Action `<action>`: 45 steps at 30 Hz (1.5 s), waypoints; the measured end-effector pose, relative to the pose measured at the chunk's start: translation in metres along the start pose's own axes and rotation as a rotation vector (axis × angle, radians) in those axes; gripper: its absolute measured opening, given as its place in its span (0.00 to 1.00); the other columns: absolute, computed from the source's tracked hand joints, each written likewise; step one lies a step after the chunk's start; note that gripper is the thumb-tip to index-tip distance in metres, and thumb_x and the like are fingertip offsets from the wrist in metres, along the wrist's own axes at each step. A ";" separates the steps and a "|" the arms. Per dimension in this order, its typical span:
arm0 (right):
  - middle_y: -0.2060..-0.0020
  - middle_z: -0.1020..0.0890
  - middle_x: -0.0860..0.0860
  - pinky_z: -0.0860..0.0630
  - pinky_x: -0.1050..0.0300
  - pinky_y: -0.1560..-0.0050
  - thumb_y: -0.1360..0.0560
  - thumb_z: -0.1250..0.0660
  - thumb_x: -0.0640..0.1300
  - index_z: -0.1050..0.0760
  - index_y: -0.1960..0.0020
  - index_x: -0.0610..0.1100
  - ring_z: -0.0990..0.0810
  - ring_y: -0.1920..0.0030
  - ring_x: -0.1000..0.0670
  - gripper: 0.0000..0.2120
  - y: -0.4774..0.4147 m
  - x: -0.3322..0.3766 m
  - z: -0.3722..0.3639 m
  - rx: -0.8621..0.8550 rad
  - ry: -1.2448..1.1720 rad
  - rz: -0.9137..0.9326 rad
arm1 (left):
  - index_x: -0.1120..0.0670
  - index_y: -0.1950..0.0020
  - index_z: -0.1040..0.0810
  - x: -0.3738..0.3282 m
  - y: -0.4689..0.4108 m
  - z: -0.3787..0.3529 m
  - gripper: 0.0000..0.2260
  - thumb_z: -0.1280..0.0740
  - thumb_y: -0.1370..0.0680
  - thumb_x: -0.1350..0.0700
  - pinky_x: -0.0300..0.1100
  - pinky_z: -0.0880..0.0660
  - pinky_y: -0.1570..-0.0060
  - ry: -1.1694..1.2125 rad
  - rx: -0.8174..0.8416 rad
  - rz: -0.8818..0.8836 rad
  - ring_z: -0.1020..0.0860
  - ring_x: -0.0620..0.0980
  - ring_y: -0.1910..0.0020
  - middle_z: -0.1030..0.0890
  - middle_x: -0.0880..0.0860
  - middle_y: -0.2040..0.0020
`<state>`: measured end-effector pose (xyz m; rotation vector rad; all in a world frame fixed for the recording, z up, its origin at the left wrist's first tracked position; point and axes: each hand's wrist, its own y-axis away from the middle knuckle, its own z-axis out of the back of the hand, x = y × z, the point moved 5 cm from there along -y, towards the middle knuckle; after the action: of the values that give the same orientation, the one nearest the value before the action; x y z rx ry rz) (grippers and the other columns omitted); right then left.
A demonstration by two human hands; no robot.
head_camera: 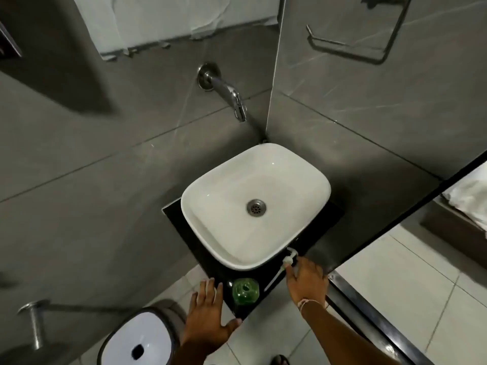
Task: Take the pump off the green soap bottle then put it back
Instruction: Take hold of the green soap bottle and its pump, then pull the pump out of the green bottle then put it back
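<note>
In the head view we see the right hand (307, 281) resting on the black counter (320, 237), just right of the sink. Its fingers (289, 272) touch the white pump (289, 258), which lies on the counter with its thin tube running toward the near left. We cannot tell if the fingers really pinch the pump or only lie on it. The left hand (208, 310) is spread flat, fingers apart, holding nothing, with its fingertips at the near left edge of the counter. Between the two hands stands the green soap bottle (245, 290), upright, its neck uncovered. We cannot tell how much soap is in it. The white sink (311, 177) shows only its metal drain (256, 206).
</note>
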<state>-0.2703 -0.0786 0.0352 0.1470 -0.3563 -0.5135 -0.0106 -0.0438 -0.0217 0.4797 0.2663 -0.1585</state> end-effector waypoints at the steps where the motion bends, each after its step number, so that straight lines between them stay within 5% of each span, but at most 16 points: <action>1: 0.41 0.20 0.44 0.33 0.45 0.35 0.23 0.40 0.58 0.25 0.40 0.47 0.26 0.37 0.41 0.19 -0.005 -0.002 -0.004 0.015 -0.088 -0.067 | 0.51 0.23 0.58 -0.002 -0.002 -0.003 0.47 0.50 0.32 0.24 0.55 0.58 0.25 0.022 0.002 0.005 0.63 0.57 0.23 0.61 0.56 0.21; 7: 0.46 0.18 0.38 0.27 0.36 0.39 0.27 0.36 0.64 0.21 0.47 0.41 0.22 0.42 0.35 0.26 -0.028 -0.009 -0.028 0.193 -0.396 -0.412 | 0.46 0.23 0.51 -0.013 -0.017 -0.002 0.46 0.39 0.34 0.26 0.59 0.57 0.25 0.160 -0.085 0.048 0.63 0.58 0.23 0.62 0.54 0.21; 13: 0.47 0.18 0.37 0.27 0.34 0.40 0.32 0.33 0.67 0.21 0.47 0.39 0.23 0.42 0.34 0.32 -0.039 -0.014 -0.046 0.207 -0.431 -0.491 | 0.39 0.26 0.40 -0.013 -0.023 0.000 0.41 0.33 0.36 0.28 0.61 0.58 0.25 0.293 -0.111 0.054 0.62 0.58 0.23 0.62 0.53 0.21; 17: 0.48 0.17 0.37 0.24 0.41 0.43 0.32 0.32 0.66 0.22 0.50 0.38 0.21 0.44 0.35 0.30 -0.043 -0.015 -0.050 0.189 -0.416 -0.497 | 0.36 0.31 0.33 -0.016 -0.023 0.002 0.37 0.33 0.38 0.27 0.62 0.57 0.26 0.377 -0.144 0.050 0.60 0.58 0.23 0.59 0.53 0.21; 28: 0.49 0.19 0.38 0.23 0.42 0.45 0.31 0.31 0.63 0.21 0.50 0.40 0.22 0.45 0.33 0.26 -0.034 -0.021 -0.042 0.170 -0.680 -0.642 | 0.38 0.36 0.28 -0.011 -0.030 -0.001 0.32 0.30 0.38 0.30 0.63 0.56 0.26 0.354 -0.160 0.050 0.60 0.59 0.23 0.60 0.51 0.21; 33: 0.64 0.17 0.45 0.29 0.55 0.61 0.32 0.31 0.64 0.20 0.65 0.44 0.19 0.58 0.42 0.22 0.001 -0.006 0.008 -0.146 -0.896 -0.406 | 0.38 0.34 0.29 -0.011 -0.031 -0.002 0.32 0.30 0.36 0.31 0.64 0.58 0.26 0.305 -0.165 0.050 0.62 0.59 0.23 0.61 0.52 0.21; 41: 0.50 0.25 0.64 0.30 0.58 0.47 0.33 0.28 0.61 0.24 0.58 0.63 0.28 0.43 0.53 0.08 0.054 0.046 0.060 -0.389 -0.804 0.119 | 0.36 0.34 0.30 -0.010 -0.031 -0.005 0.32 0.28 0.37 0.33 0.64 0.60 0.27 0.296 -0.189 0.050 0.64 0.58 0.23 0.62 0.52 0.21; 45: 0.49 0.23 0.59 0.30 0.60 0.42 0.33 0.26 0.58 0.20 0.53 0.52 0.26 0.43 0.50 0.13 0.066 0.055 0.041 -0.445 -0.800 0.248 | 0.35 0.34 0.31 -0.009 -0.032 -0.007 0.32 0.30 0.37 0.31 0.64 0.61 0.27 0.269 -0.184 0.060 0.65 0.59 0.24 0.62 0.52 0.21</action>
<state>-0.2111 -0.0509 0.1041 -0.5470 -1.0123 -0.3761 -0.0276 -0.0678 -0.0388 0.3251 0.5244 -0.0100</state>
